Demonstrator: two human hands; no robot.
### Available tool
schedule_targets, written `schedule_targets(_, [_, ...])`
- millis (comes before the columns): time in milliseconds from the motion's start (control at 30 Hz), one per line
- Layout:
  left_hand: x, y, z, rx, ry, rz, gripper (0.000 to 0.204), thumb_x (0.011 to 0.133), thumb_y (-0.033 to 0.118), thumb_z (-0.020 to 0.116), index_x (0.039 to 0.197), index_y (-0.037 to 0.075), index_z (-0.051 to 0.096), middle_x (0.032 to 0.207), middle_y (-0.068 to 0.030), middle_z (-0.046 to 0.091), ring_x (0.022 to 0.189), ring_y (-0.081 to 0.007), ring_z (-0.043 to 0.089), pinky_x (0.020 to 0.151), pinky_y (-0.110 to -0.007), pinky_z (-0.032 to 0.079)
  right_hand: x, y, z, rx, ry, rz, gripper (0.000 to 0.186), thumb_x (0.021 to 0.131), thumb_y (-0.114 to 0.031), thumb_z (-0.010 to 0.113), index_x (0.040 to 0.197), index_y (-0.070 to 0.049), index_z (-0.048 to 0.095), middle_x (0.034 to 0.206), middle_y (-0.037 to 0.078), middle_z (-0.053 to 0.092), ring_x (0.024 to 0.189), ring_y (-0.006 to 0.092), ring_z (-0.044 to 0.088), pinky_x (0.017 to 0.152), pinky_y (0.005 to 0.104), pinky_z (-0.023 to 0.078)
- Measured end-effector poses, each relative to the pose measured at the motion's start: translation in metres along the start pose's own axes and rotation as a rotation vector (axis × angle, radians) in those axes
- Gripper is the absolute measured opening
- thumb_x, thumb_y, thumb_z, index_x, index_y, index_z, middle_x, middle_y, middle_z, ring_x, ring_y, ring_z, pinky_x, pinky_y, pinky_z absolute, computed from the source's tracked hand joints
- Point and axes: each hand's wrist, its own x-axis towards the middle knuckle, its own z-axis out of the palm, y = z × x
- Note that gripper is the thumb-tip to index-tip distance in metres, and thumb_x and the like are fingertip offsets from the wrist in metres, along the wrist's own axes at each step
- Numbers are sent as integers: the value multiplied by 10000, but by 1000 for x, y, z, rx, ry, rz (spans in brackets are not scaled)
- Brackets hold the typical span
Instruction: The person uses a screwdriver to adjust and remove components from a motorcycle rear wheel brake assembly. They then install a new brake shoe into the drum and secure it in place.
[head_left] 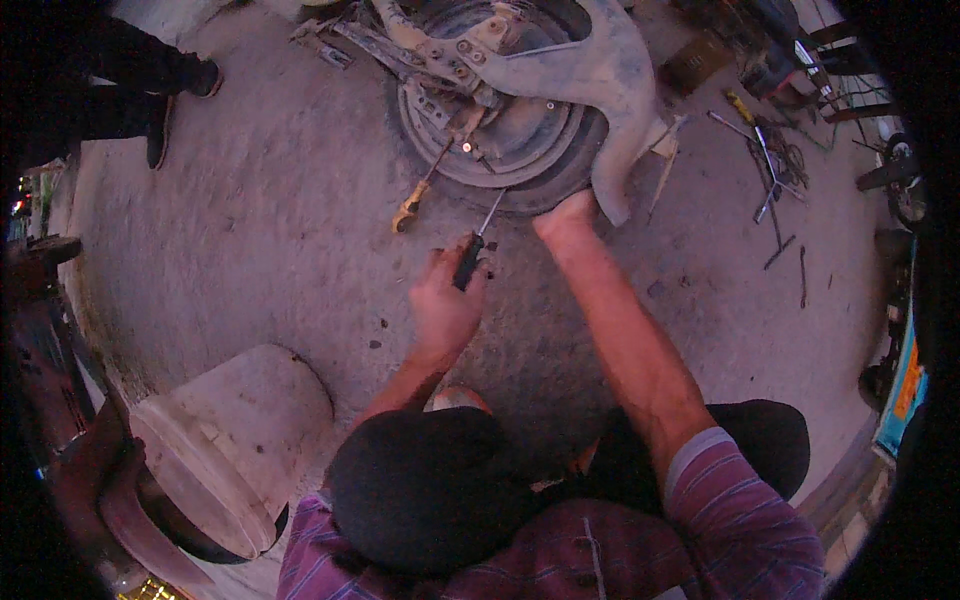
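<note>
My left hand (445, 305) is closed around the dark handle of a screwdriver (467, 262). Its thin metal shaft points away from me, and the tip meets the near edge of a dusty wheel (560, 175). At that same edge, just left of a curved mudguard (622, 100), my right hand (567, 214) presses against the tyre; its fingers are hidden there. A second screwdriver with a yellow handle (408, 210) rests left of the first, its shaft reaching into the rim area. Metal brackets and bolts (465, 50) cover the wheel's far side.
A yellow-handled tool (740, 107) and a multi-armed wrench (775, 185) lie on the concrete floor at the right, beside thin rods. At the lower left a pale bucket (265, 410) lies tipped. Another person's shoe (207, 78) shows at the upper left.
</note>
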Motion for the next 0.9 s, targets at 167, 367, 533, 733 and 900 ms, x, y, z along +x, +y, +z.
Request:
schedule_targets(167, [51, 13, -23, -178, 250, 145, 242, 892, 120, 781, 1107, 26, 721, 975, -130, 714, 896, -244, 718, 806, -354, 565, -1, 2, 11, 44, -75, 8, 602, 1064, -480, 402, 1514, -90, 488, 1555, 72, 508, 1387, 325, 503, 1145, 500, 434])
schedule_targets(367, [99, 51, -44, -366, 293, 60, 234, 975, 184, 718, 1079, -26, 709, 881, -126, 730, 859, -148, 689, 816, -327, 550, -20, 5, 19, 31, -11, -23, 615, 1063, -495, 389, 1511, -86, 491, 1548, 74, 511, 1385, 331, 500, 1148, 490, 426])
schedule_targets(533, [167, 57, -44, -239, 438, 190, 334, 1005, 291, 666, 1029, -41, 701, 858, -146, 722, 805, -226, 697, 778, -358, 542, -31, 11, 15, -77, 139, -79, 630, 1061, -512, 376, 1521, -94, 478, 1562, 66, 492, 1400, 320, 479, 1174, 475, 395])
schedule_targets(733, [244, -4, -7, -597, 605, 96, 441, 1040, 392, 561, 1022, -38, 658, 905, -145, 707, 758, -283, 680, 742, -403, 521, -62, 11, 37, -11, 222, -106, 664, 1050, -506, 384, 1557, -80, 421, 1595, 59, 449, 1414, 277, 456, 1198, 431, 355])
schedule_targets(900, [260, -82, 16, -729, 536, -488, 466, 1042, 428, 538, 1004, -11, 690, 892, -125, 708, 764, -250, 685, 713, -393, 538, -60, 9, 41, -113, 465, -83, 677, 1040, -521, 388, 1551, -80, 443, 1594, 52, 450, 1416, 252, 449, 1198, 422, 348])
